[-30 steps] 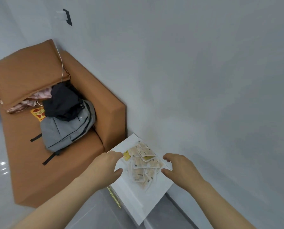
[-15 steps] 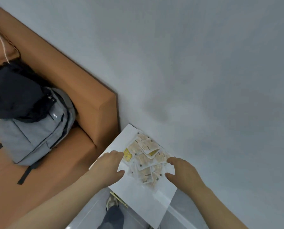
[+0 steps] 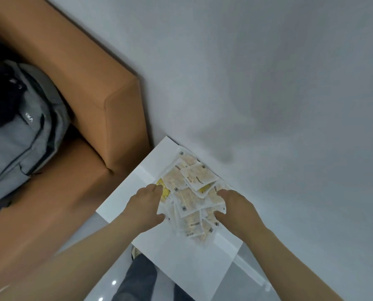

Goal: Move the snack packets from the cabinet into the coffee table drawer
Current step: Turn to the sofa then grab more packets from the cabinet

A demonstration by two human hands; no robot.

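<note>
Several clear snack packets with beige contents lie in a loose pile on the white cabinet top, close to the wall. My left hand is at the pile's left edge, fingers curled onto the packets and thumb under their near corner. At the right edge my right hand curls its fingers and thumb round the packets there. Both hands bracket the pile from the sides. The coffee table and its drawer are out of view.
An orange sofa stands left of the cabinet, its armrest almost touching it. A grey backpack lies on the seat. The grey wall runs behind. My leg and foot stand on the glossy floor below.
Both hands have closed in from the sides onto the packet pile. The camera has tilted down and nearer to the cabinet.
</note>
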